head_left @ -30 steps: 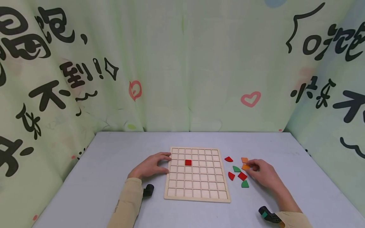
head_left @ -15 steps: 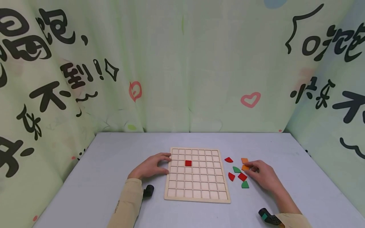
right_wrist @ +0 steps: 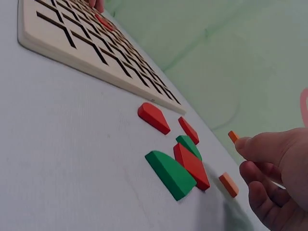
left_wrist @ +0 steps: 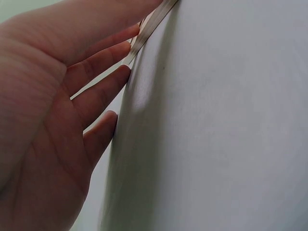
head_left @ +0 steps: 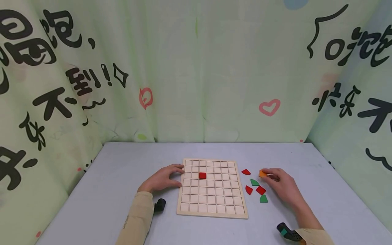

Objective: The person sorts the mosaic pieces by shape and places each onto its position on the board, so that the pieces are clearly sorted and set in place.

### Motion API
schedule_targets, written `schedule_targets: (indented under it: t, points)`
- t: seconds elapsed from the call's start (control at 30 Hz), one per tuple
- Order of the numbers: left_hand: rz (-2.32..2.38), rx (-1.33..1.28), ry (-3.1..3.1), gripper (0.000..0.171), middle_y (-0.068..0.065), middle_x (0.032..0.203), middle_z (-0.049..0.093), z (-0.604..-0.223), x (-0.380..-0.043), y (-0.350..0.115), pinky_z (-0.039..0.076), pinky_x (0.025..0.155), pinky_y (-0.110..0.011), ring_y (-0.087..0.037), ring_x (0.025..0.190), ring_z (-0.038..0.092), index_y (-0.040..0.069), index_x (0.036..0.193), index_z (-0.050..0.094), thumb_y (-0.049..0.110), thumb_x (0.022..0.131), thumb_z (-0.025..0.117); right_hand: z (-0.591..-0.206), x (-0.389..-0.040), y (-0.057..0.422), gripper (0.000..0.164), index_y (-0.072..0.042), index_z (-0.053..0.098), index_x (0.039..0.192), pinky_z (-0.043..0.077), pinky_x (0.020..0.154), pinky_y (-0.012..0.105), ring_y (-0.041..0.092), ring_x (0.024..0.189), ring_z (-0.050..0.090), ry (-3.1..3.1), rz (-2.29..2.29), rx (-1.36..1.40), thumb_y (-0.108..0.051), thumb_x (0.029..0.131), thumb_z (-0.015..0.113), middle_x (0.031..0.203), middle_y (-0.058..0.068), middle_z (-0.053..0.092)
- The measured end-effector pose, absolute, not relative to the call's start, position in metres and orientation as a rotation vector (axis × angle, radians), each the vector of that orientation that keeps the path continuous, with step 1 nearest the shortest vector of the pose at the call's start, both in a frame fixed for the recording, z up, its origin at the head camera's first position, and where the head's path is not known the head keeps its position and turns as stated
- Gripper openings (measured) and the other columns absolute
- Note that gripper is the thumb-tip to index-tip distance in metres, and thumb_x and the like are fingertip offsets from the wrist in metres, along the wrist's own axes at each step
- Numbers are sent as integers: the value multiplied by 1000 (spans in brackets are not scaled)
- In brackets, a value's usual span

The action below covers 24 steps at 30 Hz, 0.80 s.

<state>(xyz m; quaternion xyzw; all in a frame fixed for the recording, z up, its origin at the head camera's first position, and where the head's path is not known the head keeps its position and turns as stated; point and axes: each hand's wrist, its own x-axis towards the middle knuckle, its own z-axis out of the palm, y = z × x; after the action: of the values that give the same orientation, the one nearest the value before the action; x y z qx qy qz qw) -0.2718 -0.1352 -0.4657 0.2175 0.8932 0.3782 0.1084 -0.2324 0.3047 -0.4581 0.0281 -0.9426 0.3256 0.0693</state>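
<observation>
My right hand (head_left: pixel 280 182) pinches a small orange piece (right_wrist: pixel 233 136) between thumb and fingers, raised above the table in the right wrist view. A second orange piece (right_wrist: pixel 228 185) lies on the table below that hand. Nearby are a red square (head_left: pixel 260 190), two red quarter-round pieces, one at the front (head_left: pixel 249 190) and one farther back (head_left: pixel 246 172), and two green ones, a near one (head_left: pixel 263 198) and a far one (head_left: pixel 254 182). With fingers loosely spread, my left hand (head_left: pixel 162 178) rests at the left edge of the wooden grid board (head_left: pixel 211 215).
One red square (head_left: pixel 202 175) sits in a cell in the board's upper part. The white table (head_left: pixel 128 170) meets a pale green printed curtain (head_left: pixel 196 85) at the back and sides. Black wrist devices, such as the right one (head_left: pixel 288 232), project beside both forearms.
My right hand has picked up the nearer orange piece and moved slightly away from me, so that piece no longer shows at its former spot. The left hand and the board stay put.
</observation>
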Motion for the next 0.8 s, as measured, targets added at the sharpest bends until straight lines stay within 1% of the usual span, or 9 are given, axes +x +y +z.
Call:
schedule_targets:
  t: [0.13,0.27,0.4,0.47,0.5,0.7,0.73,0.8]
  points:
    - [1108,642,2632,48,-2,149,45,-466,-271,-135,32,114,-46,-27,141,34,9,126,64,23,83,80,-453,-233,296,39,-4,60,132,54,90,51,40,115,54,-2837,1050,85,-20,96,63,129,21,53]
    - [1107,640,2635,48,-2,149,45,-466,-271,-136,33,114,-45,-27,141,34,9,126,64,23,83,80,-450,-236,287,40,-6,59,133,56,88,45,39,115,54,-2844,1099,86,-20,96,64,130,19,53]
    - [1114,642,2634,48,-2,149,45,-465,-271,-136,33,114,-45,-27,141,35,9,126,64,22,82,80,-446,-241,276,40,-8,60,132,57,85,41,37,114,55,-2844,1139,109,-22,95,64,130,17,53]
    - [1114,645,2636,48,-2,149,45,-466,-271,-136,33,114,-45,-27,141,35,9,126,64,22,82,80,-445,-243,269,39,-7,60,132,57,85,42,37,113,56,-2839,1154,126,-21,95,64,129,17,53]
    - [1112,646,2637,48,-2,149,45,-466,-271,-137,33,114,-45,-27,141,34,9,126,64,22,83,80,-445,-244,266,38,-7,61,131,58,83,40,36,112,56,-2832,1151,134,-22,95,65,128,16,54]
    - [1108,644,2636,48,-1,148,45,-466,-272,-137,32,114,-44,-26,141,34,11,126,64,23,82,80,-445,-251,245,36,-8,64,129,55,87,44,33,110,58,-2834,1174,180,-21,95,65,127,15,55]
    - [1109,643,2636,49,-1,148,45,-466,-271,-137,32,114,-45,-26,141,34,10,126,64,23,82,80,-445,-252,241,36,-9,63,129,54,90,45,32,110,57,-2842,1188,185,-21,95,65,128,14,55]
    - [1112,640,2635,49,-1,148,46,-466,-271,-136,32,114,-45,-26,141,34,10,126,64,22,82,80,-445,-255,235,35,-9,65,127,53,90,45,31,109,58,-2832,1214,208,-20,94,66,127,14,56]
